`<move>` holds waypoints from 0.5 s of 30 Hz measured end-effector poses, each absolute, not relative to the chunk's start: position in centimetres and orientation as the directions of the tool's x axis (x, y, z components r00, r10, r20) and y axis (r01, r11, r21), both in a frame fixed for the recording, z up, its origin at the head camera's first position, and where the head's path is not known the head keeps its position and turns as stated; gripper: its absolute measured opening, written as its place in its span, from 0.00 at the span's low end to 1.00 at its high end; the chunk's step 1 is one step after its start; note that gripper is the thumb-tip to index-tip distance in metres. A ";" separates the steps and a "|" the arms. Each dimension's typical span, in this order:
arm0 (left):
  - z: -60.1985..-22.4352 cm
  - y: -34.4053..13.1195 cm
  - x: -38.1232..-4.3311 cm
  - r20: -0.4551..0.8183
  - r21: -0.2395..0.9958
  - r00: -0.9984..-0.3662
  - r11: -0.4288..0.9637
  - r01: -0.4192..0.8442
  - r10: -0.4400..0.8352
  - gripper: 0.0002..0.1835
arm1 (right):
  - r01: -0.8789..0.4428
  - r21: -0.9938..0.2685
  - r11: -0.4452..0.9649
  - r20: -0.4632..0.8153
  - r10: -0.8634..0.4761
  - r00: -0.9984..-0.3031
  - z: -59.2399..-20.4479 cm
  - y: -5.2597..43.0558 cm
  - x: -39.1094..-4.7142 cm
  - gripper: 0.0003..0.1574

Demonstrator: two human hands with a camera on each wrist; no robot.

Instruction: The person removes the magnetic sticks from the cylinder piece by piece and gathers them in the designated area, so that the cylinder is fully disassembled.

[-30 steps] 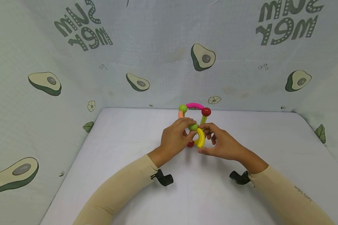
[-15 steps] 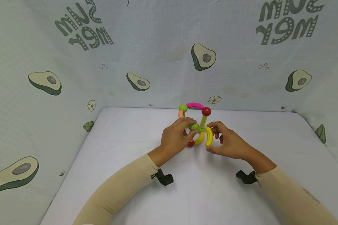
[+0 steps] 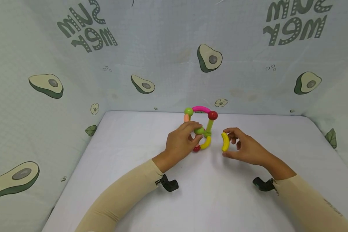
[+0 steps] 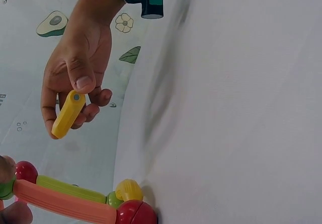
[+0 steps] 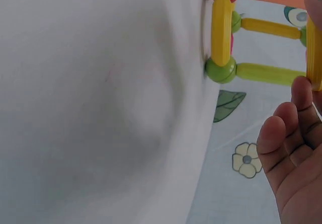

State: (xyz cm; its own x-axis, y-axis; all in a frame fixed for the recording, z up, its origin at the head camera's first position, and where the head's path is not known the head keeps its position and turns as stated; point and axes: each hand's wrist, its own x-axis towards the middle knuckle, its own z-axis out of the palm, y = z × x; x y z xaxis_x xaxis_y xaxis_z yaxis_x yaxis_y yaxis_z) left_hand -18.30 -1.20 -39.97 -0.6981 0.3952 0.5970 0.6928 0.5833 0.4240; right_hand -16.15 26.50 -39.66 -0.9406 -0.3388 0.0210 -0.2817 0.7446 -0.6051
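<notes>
My left hand (image 3: 181,140) pinches a green ball (image 3: 199,130) at an upper near corner of a frame built from toy magnetic balls and sticks. A pink curved stick (image 3: 201,109) runs along its far top to a red ball (image 3: 212,115). Down low, a yellow curved stick (image 3: 206,143) joins a red ball (image 4: 136,214), from which a salmon stick (image 4: 65,201) rises. To the right, my right hand (image 3: 243,146) holds a second yellow curved stick (image 3: 225,141) by its ends between thumb and fingers, apart from the frame. A magnet disc (image 4: 76,97) shows in its end.
The frame stands near the far edge of the white-covered table (image 3: 197,193). Behind it hangs a pale curtain (image 3: 174,64) printed with avocados. A dark wrist camera (image 3: 169,185) sits by the left sleeve, another camera (image 3: 263,184) by the right.
My right hand has moved right, carrying the yellow curved stick from close in front of the frame out to its side. My left hand stays on the green ball.
</notes>
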 end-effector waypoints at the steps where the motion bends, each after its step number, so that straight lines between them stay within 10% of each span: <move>1: -40.0 -1.2 -18.3 0.598 0.424 -0.698 0.583 0.693 0.395 0.21 | -0.278 -0.603 0.748 0.015 -0.337 -0.941 -39.7 26.7 -16.2 0.52; 15: -40.2 -0.9 -18.7 0.601 0.435 -0.699 0.574 0.693 0.388 0.21 | -0.258 -0.577 0.775 -0.019 -0.329 -0.944 -40.6 29.9 -16.4 0.51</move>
State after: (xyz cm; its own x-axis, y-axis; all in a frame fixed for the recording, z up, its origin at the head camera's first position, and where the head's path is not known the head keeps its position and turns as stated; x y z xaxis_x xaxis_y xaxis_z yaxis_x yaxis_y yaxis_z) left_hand -18.67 -0.90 -40.16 -0.6988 0.3877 0.6012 0.6933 0.5742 0.4355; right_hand -16.40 29.85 -40.57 -0.9443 -0.3286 -0.0193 -0.2579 0.7751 -0.5767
